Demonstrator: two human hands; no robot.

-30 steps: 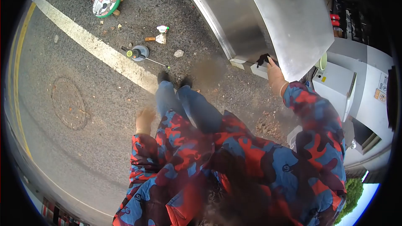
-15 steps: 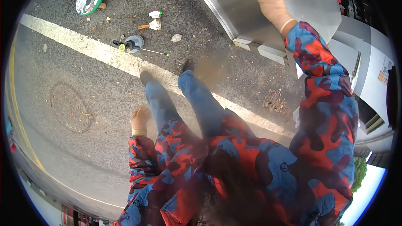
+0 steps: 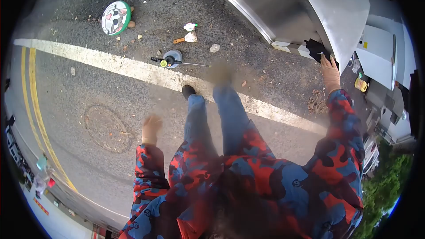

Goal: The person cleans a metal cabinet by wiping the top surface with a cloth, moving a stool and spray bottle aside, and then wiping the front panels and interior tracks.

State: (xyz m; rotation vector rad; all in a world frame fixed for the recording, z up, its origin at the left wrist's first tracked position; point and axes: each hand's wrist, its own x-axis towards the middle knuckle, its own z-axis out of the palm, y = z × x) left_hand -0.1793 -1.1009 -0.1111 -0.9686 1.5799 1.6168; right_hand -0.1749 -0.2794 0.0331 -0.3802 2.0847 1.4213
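Note:
My right hand, in a pale glove, presses a bunched black cloth at the lower edge of a stainless steel panel. Its fingers are closed on the cloth. A smooth metal surface lies beside that panel. My left hand, also gloved, hangs low beside my left leg, away from any object. Blur hides how its fingers are held. Ahead on the road stands a pump sprayer with a thin wand. Beyond it are a wooden-handled scraper and a small white-and-green item.
A round stool with a cartoon top stands at the far left. A white painted line crosses the asphalt, which has a manhole cover and loose stones. A yellow-labelled jug lies at the right by white cabinets.
My right hand has come down and to the right along the metal with the black cloth. My view has turned and my feet have shifted. The left hand still hangs low.

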